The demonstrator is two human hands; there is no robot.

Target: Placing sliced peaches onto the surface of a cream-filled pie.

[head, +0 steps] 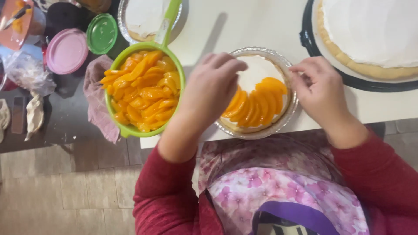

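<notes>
A small foil pie tin [278, 126] holds a cream-topped pie [257, 69] with orange peach slices [257, 104] fanned along its near edge. My left hand [209, 89] hovers over the tin's left side, fingers bent down toward the slices; whether it holds a slice is hidden. My right hand [320, 89] rests at the tin's right rim with curled fingers. A green colander [130, 130] full of peach slices [143, 89] stands just left of my left hand.
A large cream-topped pie [370, 35] on a dark tray sits at the far right. Another foil pie [143, 17] lies behind the colander. Pink lid [67, 50], green lid [101, 32] and a cloth [96, 95] lie to the left. The white table edge is near my body.
</notes>
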